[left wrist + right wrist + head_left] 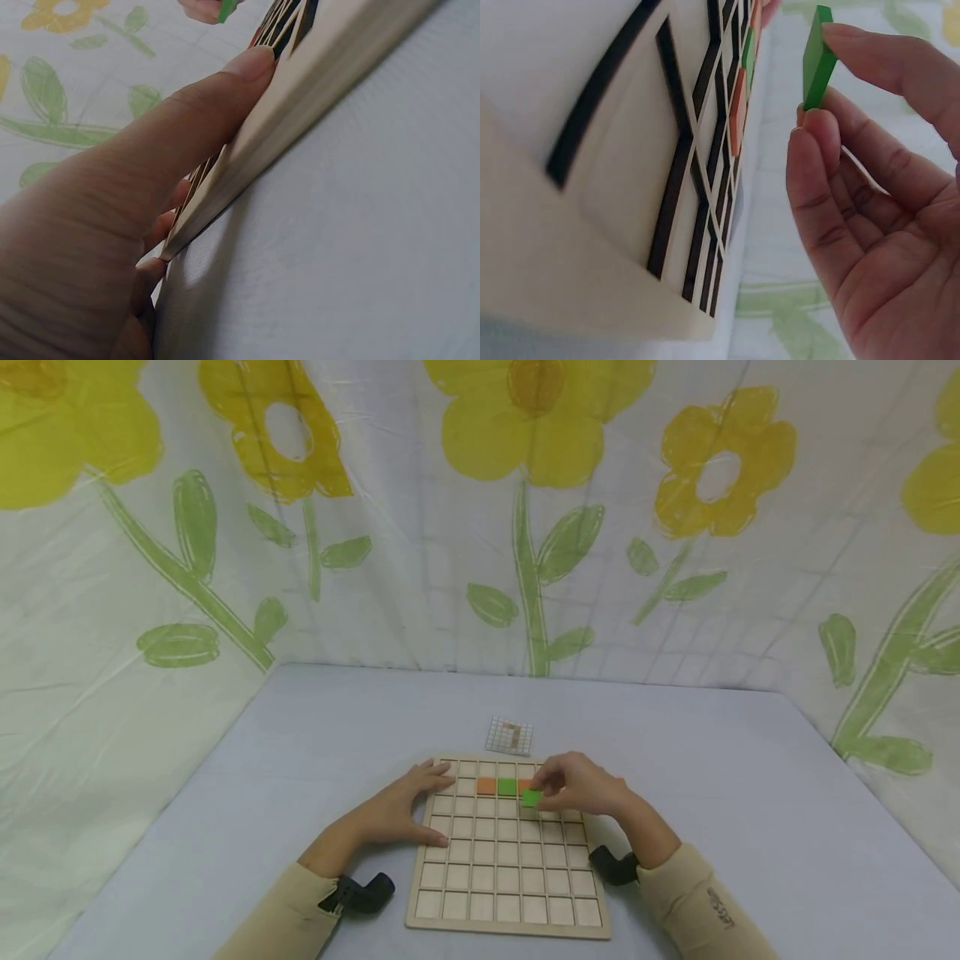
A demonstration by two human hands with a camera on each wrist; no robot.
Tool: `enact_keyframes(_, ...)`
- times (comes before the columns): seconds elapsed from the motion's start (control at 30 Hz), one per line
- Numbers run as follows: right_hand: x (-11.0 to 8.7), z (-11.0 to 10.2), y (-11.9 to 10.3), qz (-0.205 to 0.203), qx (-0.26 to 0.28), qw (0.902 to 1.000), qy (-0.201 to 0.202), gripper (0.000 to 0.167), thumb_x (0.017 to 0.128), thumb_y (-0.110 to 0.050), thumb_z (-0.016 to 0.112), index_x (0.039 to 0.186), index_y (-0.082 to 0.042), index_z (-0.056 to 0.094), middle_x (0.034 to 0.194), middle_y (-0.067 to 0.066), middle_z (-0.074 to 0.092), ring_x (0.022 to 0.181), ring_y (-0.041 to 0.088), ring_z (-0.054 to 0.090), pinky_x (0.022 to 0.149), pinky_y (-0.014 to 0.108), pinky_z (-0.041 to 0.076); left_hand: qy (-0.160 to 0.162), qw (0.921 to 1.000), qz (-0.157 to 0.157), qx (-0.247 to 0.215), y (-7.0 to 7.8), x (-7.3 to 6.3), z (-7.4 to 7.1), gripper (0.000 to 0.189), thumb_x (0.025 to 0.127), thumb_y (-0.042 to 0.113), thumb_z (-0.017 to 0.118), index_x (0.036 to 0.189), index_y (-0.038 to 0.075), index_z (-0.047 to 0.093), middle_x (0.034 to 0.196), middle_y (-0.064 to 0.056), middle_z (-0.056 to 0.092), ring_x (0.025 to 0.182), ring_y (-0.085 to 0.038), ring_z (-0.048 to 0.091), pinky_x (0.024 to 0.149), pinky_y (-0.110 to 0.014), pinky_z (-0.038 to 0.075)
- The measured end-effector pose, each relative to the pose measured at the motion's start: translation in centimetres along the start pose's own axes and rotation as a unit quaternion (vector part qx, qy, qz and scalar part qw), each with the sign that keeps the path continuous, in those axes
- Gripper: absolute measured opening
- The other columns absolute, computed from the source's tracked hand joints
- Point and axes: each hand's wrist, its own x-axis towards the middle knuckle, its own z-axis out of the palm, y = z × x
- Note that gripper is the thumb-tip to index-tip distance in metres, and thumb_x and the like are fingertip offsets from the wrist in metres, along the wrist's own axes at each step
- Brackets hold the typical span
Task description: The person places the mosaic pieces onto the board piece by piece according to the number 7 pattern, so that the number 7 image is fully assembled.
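Observation:
A wooden grid board [507, 928] lies on the table with rows of square recesses. In its second row from the far side sit an orange tile [486, 787], a green tile [507, 787] and another orange tile [523, 785], partly covered by my right hand [581, 783]. That hand pinches a loose green square tile [819, 64] between thumb and fingertips, held above the board and tilted on edge in the right wrist view. My left hand [388, 810] rests with spread fingers on the board's left side; its thumb [202, 101] touches the frame in the left wrist view.
Just beyond the board lies a small card [498, 735] printed with a grid and coloured squares. A pale cloth covers the table [337, 718]. Behind it hangs a white curtain [405, 552] with yellow flowers. Black wrist cameras [367, 895] are strapped at both sleeves.

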Motion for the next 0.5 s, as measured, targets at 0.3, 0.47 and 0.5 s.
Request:
enact_keyframes(0.3,0.2,0.4,0.3,0.017,0.020,0.9996,0.011,0.024,0.076,-0.012,0.076,0.094,0.001,0.067,0.082,0.007,0.065,0.070,0.005,0.057,0.062,0.019,0.052,-0.002,1.0000,0.004,-0.002,0.0,-0.1,-0.1,0.090,0.063,0.052,0.079,0.138,0.017,0.046,0.155,-0.002,0.024,0.145,-0.032,0.010,0.115,-0.058,0.013)
enact_keyframes(0.47,0.5,1.0,0.6,0.037,0.022,0.9991,0.004,0.024,0.075,-0.013,0.077,0.093,-0.001,0.068,0.079,0.003,0.065,0.069,0.006,0.057,0.061,0.020,0.052,-0.002,1.0000,0.005,-0.004,-0.1,0.0,-0.1,0.089,0.063,0.052,0.079,0.138,0.017,0.046,0.155,-0.003,0.024,0.145,-0.032,0.009,0.115,-0.058,0.013)
enact_keyframes(0.5,0.5,1.1,0.7,0.042,0.019,0.9989,0.004,0.023,0.075,-0.014,0.077,0.093,-0.002,0.068,0.078,0.002,0.064,0.068,0.007,0.057,0.060,0.020,0.052,-0.002,1.0000,0.005,-0.005,-0.1,0.0,0.0,0.089,0.063,0.052,0.079,0.138,0.017,0.046,0.155,-0.003,0.024,0.145,-0.032,0.009,0.115,-0.058,0.012)
